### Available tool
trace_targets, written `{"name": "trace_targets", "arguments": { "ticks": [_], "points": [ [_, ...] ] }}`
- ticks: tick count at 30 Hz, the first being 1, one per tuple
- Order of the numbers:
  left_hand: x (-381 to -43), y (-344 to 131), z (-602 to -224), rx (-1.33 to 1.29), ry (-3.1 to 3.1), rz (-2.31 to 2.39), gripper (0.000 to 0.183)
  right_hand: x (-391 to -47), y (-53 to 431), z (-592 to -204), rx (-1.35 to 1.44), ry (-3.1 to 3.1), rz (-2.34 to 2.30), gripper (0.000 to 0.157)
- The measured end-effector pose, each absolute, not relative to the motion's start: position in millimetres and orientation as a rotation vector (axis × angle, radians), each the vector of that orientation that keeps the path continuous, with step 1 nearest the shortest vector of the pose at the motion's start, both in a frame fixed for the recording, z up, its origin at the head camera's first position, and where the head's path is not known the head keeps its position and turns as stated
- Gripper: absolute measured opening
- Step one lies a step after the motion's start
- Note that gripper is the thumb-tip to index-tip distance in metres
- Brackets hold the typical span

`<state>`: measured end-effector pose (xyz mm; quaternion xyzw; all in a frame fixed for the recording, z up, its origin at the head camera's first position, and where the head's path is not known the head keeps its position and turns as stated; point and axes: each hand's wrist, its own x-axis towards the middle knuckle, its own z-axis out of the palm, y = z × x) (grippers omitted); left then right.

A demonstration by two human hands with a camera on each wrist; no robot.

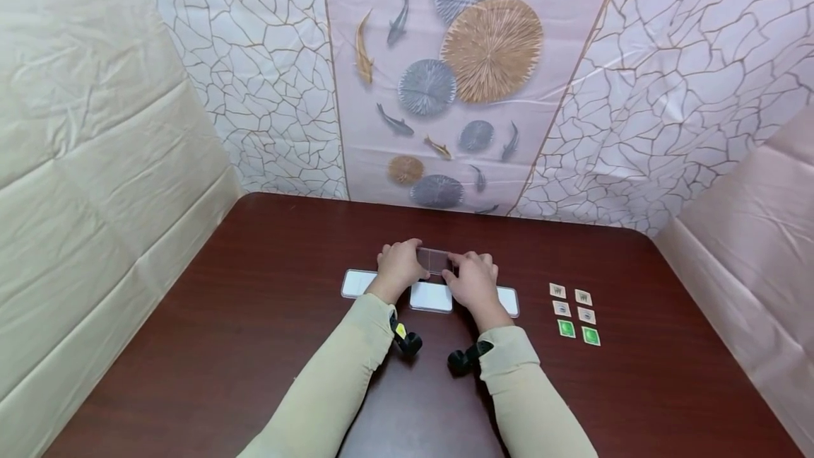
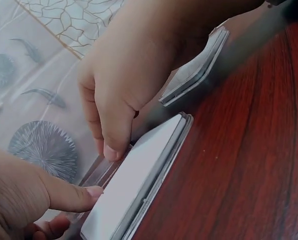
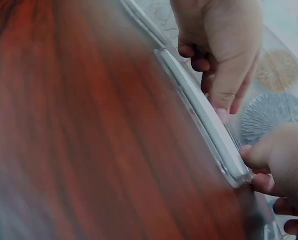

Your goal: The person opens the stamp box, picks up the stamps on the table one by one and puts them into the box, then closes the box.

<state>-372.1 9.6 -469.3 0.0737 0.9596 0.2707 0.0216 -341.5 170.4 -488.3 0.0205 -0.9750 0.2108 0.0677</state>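
Observation:
Both hands hold a clear, flat plastic case (image 1: 437, 261) by its two ends, just behind the middle white-topped case (image 1: 431, 297). My left hand (image 1: 400, 265) has thumb and fingers at the left end; my right hand (image 1: 473, 278) grips the right end. In the left wrist view, the right hand (image 2: 129, 85) reaches down from the top, and its thumb lies close to the white top of the middle case (image 2: 134, 185). The right wrist view shows the left hand (image 3: 223, 50) above and the right hand (image 3: 288, 165) below, near that case's corner.
Partly covered by the forearms, a left white-topped case (image 1: 357, 283) and a right one (image 1: 508, 301) flank the middle one. Several small picture tiles lie in pairs at the right, among them a green tile (image 1: 566, 329). A patterned cloth (image 1: 439, 126) hangs behind the table (image 1: 254, 345).

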Motion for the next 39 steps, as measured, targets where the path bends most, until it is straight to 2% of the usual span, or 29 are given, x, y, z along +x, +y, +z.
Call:
{"name": "trace_targets", "arguments": {
  "ticks": [6, 11, 24, 31, 39],
  "points": [
    [-372.8, 7.9, -470.7, 0.255, 3.035, 0.776, 0.044, -340.7, 162.2, -489.8, -0.041, -2.849, 0.624, 0.038],
    [-374.3, 9.1, -472.9, 0.242, 3.070, 0.730, 0.037, -341.0, 158.3, -490.0, -0.091, -2.814, 0.591, 0.034],
    [-366.8, 11.1, -463.4, 0.252, 3.080, 0.849, 0.038, -337.9, 166.4, -490.6, -0.094, -2.712, 0.568, 0.033],
    [-353.0, 23.8, -444.5, 0.518, 3.042, 0.939, 0.031, -319.8, 203.9, -485.2, -0.094, -2.543, 0.642, 0.025],
    [-323.3, 52.7, -438.1, 0.782, 2.971, 0.763, 0.046, -295.2, 249.1, -491.2, 0.106, -2.563, 0.659, 0.024]
  ]
}}
